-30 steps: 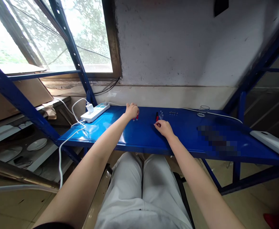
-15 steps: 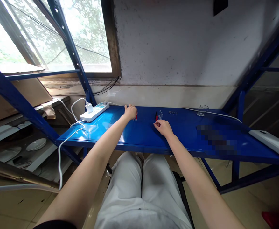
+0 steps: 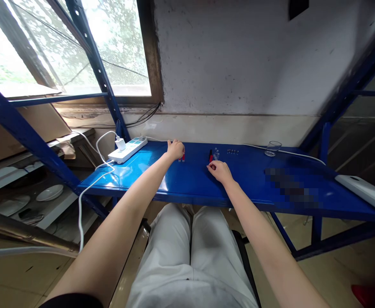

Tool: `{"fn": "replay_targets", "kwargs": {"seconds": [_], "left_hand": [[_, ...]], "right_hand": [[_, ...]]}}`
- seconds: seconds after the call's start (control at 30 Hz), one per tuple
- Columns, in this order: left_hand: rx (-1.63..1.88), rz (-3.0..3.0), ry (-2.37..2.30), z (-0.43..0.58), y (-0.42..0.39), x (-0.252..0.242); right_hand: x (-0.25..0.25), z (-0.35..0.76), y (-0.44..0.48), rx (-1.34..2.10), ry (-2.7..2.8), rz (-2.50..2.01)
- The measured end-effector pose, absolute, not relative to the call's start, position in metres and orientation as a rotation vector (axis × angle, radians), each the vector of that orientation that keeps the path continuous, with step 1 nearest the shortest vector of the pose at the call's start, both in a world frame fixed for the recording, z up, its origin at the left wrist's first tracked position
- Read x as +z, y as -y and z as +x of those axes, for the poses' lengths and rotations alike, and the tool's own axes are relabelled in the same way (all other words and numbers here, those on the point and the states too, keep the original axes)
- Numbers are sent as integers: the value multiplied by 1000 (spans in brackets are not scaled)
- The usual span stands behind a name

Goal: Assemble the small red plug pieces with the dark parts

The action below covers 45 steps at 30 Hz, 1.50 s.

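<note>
My left hand [image 3: 175, 149] is at the back of the blue table [image 3: 193, 184], its fingers curled down over a small red piece at the fingertips. Directly below it stand small red pieces with pale tips [image 3: 181, 158]. My right hand [image 3: 220, 170] rests lower and to the right, thumb and fingers pinched together; whatever lies between them is too small to make out. Just beyond it are a small black-and-red piece [image 3: 211, 155] and several little clear pieces [image 3: 217, 153]. Farther right, several tiny shiny pieces [image 3: 232, 151] lie in rows.
A white power strip [image 3: 129, 150] with a plugged-in charger lies at the table's left end. Toward the right are a clear glass [image 3: 273, 148], a white cable, a blurred-out dark object [image 3: 290, 188] and a white device [image 3: 365, 192]. Blue frame posts rise on both sides.
Both hands stay almost in place. The red pieces beneath my left hand show slightly more clearly, and the whole view has shifted a little.
</note>
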<state>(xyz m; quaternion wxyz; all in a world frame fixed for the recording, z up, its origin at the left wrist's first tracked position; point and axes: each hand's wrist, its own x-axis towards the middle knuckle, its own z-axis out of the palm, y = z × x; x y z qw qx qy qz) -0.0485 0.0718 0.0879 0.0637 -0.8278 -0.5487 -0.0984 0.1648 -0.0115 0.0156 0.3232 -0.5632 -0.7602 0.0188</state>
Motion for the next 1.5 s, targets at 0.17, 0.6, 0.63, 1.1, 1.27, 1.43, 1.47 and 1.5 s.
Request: {"fn": "replay_targets", "kwargs": {"seconds": [0.17,0.6,0.63,1.1,1.27,1.43,1.47,1.5], "left_hand": [[-282,-2505,1673,-47,-70,90],[-306,-2521,1679,-48,-73,90],[-310,-2525,1683,-48,-73,90],[-547,-2729,1117,-5,-24,63],[-545,-2714,1261,20,-19,29],[-575,-2704,1365,36,-23,18],[-579,-2706,1376,37,-24,18],[-591,-2709,1383,39,-24,18]], "right_hand": [[16,165,11,40,2003,-1482],[18,165,13,-18,2017,-1581],[18,165,14,-22,2016,-1586],[16,174,12,-137,1781,-1944],[14,174,11,-146,1750,-1966],[12,174,10,-107,1778,-1969],[11,175,9,-96,1790,-1970],[10,175,9,-86,1802,-1973]]}}
